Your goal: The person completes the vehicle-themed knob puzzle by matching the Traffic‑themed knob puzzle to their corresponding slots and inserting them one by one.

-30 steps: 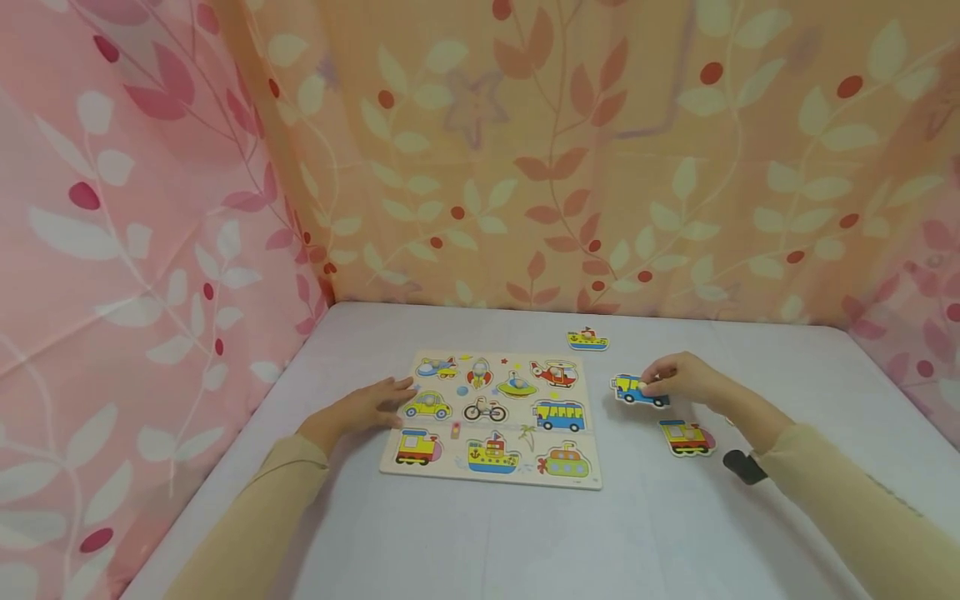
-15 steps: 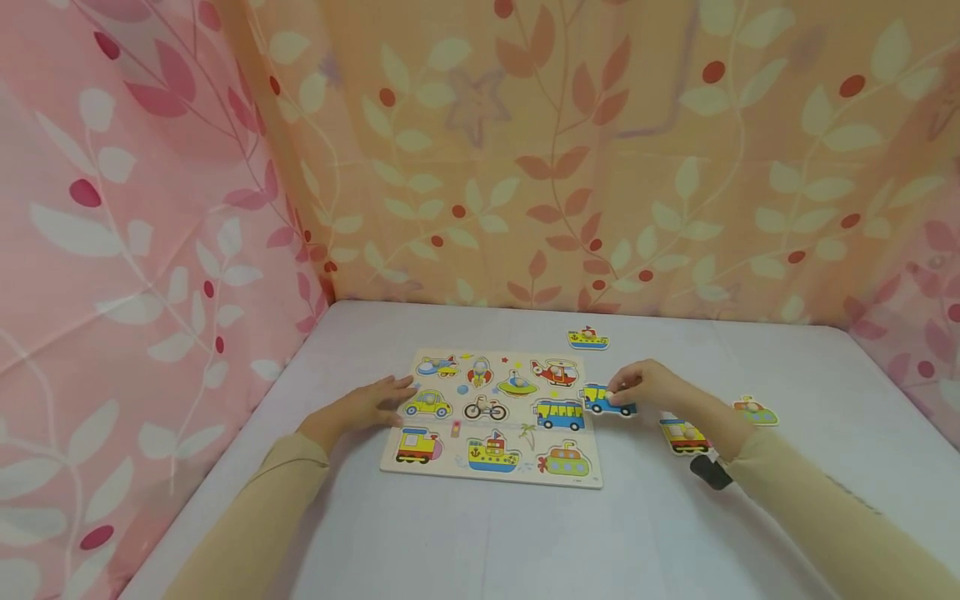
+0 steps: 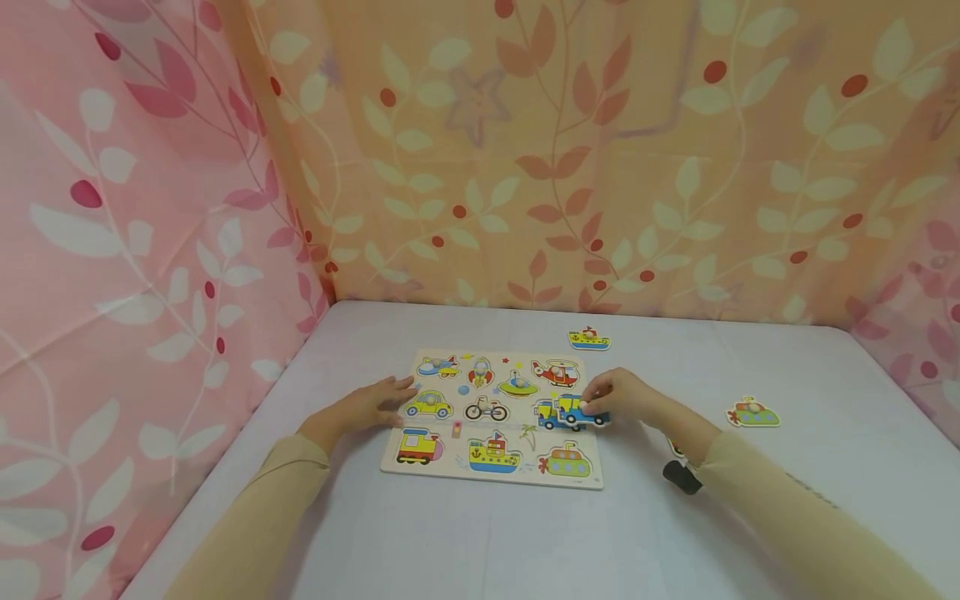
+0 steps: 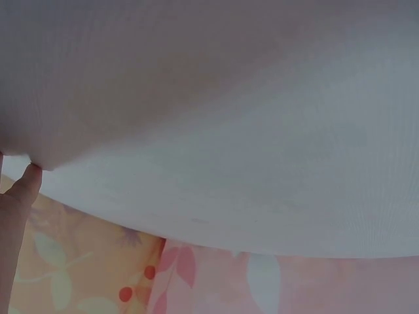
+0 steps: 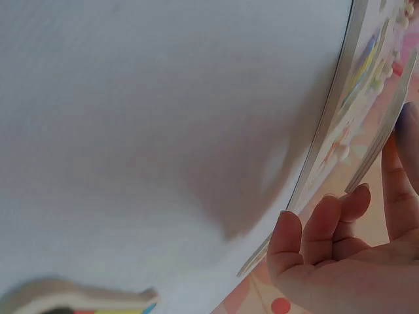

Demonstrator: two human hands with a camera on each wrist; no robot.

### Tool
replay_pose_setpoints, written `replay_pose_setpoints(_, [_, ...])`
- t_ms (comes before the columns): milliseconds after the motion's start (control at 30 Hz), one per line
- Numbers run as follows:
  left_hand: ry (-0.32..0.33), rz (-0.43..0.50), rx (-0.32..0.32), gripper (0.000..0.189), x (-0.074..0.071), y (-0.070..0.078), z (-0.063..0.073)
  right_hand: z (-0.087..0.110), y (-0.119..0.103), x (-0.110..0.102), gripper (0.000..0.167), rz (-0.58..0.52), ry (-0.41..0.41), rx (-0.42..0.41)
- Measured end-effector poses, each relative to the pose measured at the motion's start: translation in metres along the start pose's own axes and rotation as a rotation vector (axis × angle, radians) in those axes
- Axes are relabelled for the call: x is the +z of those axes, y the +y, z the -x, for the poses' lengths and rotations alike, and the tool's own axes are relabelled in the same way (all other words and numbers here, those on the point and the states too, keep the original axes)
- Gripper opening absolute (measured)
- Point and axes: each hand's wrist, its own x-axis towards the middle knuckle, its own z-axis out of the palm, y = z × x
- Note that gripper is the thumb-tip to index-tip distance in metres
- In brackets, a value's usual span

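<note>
My right hand (image 3: pixel 626 396) pinches the knob of a blue and yellow bus puzzle piece (image 3: pixel 572 408), held over the right side of the wooden puzzle board (image 3: pixel 438 425). The piece partly covers the bus picture there, slightly offset to its right. In the right wrist view, the piece (image 5: pixel 386 131) shows edge-on between thumb and fingers, apart from the board. My left hand (image 3: pixel 367 404) rests at the board's left edge, fingers extended, holding nothing. Only part of that hand, a finger (image 4: pixel 23 190), shows in the left wrist view.
A ship piece (image 3: pixel 588 338) lies behind the board, and a submarine piece (image 3: pixel 752 412) lies at the right. The train piece (image 3: pixel 676 448) is mostly hidden under the right wrist. A dark object (image 3: pixel 682 477) sits by the right sleeve. Floral curtains (image 3: pixel 480 167) surround the table.
My right hand has carried the bus piece leftward from the table beside the board to above the bus picture. The submarine piece has come into view. The left hand stays put.
</note>
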Motion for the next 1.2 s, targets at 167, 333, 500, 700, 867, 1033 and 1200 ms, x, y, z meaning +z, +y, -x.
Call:
replay_pose_setpoints(167, [0.005, -0.007, 0.027, 0.066, 0.001, 0.0, 0.0, -0.004, -0.006, 0.011, 0.011, 0.002, -0.008, -0.018])
replay_pose_setpoints(333, [-0.005, -0.014, 0.019, 0.065, 0.001, 0.001, 0.0, -0.006, -0.014, 0.02, 0.009, 0.032, 0.012, -0.035])
replay_pose_setpoints(500, [-0.007, 0.0, 0.01, 0.065, 0.0, 0.002, 0.0, -0.009, -0.019, 0.028, 0.008, 0.057, 0.028, -0.024])
replay_pose_setpoints(700, [-0.006, -0.021, 0.029, 0.065, 0.0, 0.001, 0.0, -0.011, -0.022, 0.03, 0.007, 0.064, 0.029, -0.011])
replay_pose_setpoints(867, [-0.008, -0.007, 0.032, 0.065, 0.001, 0.0, 0.001, -0.008, -0.021, 0.028, 0.01, 0.074, 0.037, -0.009])
replay_pose_setpoints(1033, [-0.007, 0.019, 0.032, 0.065, 0.002, -0.001, 0.002, 0.0, -0.017, 0.013, 0.016, 0.06, 0.05, 0.0])
replay_pose_setpoints(1200, [-0.002, -0.004, 0.049, 0.065, 0.001, -0.002, 0.001, 0.016, -0.009, -0.012, 0.022, 0.047, 0.065, -0.048])
